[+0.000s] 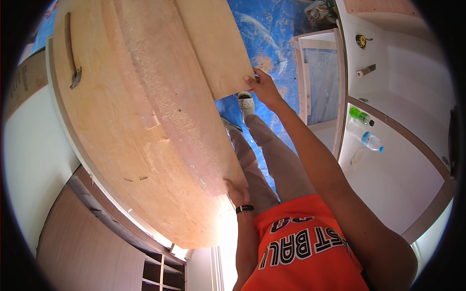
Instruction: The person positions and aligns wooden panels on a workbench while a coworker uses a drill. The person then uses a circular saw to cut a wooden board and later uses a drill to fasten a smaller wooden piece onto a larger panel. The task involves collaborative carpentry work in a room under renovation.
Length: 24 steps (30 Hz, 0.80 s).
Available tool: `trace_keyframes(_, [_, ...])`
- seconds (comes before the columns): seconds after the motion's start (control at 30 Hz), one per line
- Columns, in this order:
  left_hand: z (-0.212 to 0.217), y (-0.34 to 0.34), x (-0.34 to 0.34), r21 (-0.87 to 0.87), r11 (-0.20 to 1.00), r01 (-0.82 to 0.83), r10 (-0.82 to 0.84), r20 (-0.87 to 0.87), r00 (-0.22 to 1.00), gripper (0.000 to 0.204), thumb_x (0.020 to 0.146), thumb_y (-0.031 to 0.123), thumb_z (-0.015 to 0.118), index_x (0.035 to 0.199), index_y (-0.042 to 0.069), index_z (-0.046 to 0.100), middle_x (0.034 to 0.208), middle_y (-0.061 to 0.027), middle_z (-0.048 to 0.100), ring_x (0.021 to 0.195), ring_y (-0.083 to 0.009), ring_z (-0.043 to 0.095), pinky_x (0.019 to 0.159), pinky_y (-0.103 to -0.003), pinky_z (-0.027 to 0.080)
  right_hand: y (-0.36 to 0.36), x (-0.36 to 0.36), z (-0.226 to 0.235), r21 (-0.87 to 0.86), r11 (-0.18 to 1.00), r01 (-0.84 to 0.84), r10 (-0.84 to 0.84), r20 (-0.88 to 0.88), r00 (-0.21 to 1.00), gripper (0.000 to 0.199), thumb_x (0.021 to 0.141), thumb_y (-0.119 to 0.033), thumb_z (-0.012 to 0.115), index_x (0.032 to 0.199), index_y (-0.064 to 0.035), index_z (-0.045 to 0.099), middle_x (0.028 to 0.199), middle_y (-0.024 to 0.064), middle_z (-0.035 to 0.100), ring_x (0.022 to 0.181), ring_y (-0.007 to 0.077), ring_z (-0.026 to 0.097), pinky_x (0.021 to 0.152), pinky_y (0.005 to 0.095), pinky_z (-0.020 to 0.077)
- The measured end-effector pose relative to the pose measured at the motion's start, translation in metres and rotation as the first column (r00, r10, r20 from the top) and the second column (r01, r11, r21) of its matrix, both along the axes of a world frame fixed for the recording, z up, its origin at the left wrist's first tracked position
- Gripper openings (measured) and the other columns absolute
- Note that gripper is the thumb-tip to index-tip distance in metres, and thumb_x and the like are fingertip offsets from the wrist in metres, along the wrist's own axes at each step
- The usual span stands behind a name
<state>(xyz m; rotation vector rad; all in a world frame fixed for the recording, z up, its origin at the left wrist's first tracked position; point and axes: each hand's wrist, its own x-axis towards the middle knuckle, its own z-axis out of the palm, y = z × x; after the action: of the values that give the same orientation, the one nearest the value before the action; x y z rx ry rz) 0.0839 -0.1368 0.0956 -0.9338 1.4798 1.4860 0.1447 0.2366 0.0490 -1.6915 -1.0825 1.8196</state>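
My right hand grips the near right corner of a light plywood panel, thumb on top and the other fingers partly hidden at its edge. The panel lies partly over a long pinkish board strewn with sawdust. At that board's near end, my left hand, with a black band at the wrist, is closed around the edge; its fingertips are hidden. Both boards rest on a broad wooden worktop. A claw hammer lies at the worktop's far left.
Blue sheeting covers the floor, dusted with sawdust. On the right, a white cabinet holds a green bottle, a clear bottle, a tape measure and a small roller-shaped piece. A wooden frame stands beside it.
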Motion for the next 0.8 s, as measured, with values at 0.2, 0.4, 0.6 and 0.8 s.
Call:
trace_keyframes(0.2, [0.004,0.005,-0.001,-0.01,1.0,0.029,-0.029,0.001,1.0,0.068,0.093,0.043,0.06,0.141,0.001,0.038,0.141,-0.0123,0.045,0.125,-0.0254,0.047,0.108,-0.039,0.039,0.001,0.001,0.002,-0.012,1.0,-0.017,0.018,0.012,1.0,0.053,0.093,-0.028,0.064,0.133,0.0034,0.048,0.088,0.0103,0.068,0.074,0.0128,0.062,0.067,0.0282,0.0498])
trace_keyframes(0.4, [0.005,0.007,-0.001,-0.034,0.998,0.058,-0.058,0.011,0.998,0.07,0.094,0.046,0.056,0.143,0.001,0.035,0.143,-0.0125,0.043,0.127,-0.0255,0.045,0.109,-0.039,0.037,0.0,0.003,-0.002,-0.002,1.0,-0.031,0.031,0.019,0.999,0.055,0.093,-0.029,0.064,0.133,0.0038,0.047,0.09,0.0111,0.068,0.075,0.0131,0.062,0.067,0.0282,0.0501])
trace_keyframes(0.6, [0.002,0.003,-0.001,-0.01,0.996,0.09,-0.089,0.034,0.995,0.072,0.094,0.049,0.053,0.146,0.005,0.03,0.145,-0.0112,0.04,0.13,-0.0251,0.041,0.11,-0.039,0.034,0.001,0.004,-0.002,-0.007,1.0,-0.031,0.031,0.019,0.999,0.057,0.092,-0.032,0.065,0.134,0.0033,0.047,0.093,0.0115,0.068,0.077,0.0137,0.063,0.068,0.0287,0.0507])
trace_keyframes(0.8, [0.004,0.006,-0.002,-0.016,0.997,0.081,-0.08,0.035,0.996,0.072,0.093,0.049,0.055,0.145,0.004,0.032,0.144,-0.0116,0.041,0.129,-0.0255,0.042,0.11,-0.039,0.035,0.001,0.003,0.001,-0.016,0.999,-0.034,0.034,0.02,0.999,0.059,0.092,-0.034,0.066,0.134,0.0033,0.047,0.093,0.0116,0.068,0.082,0.0144,0.064,0.07,0.029,0.0513])
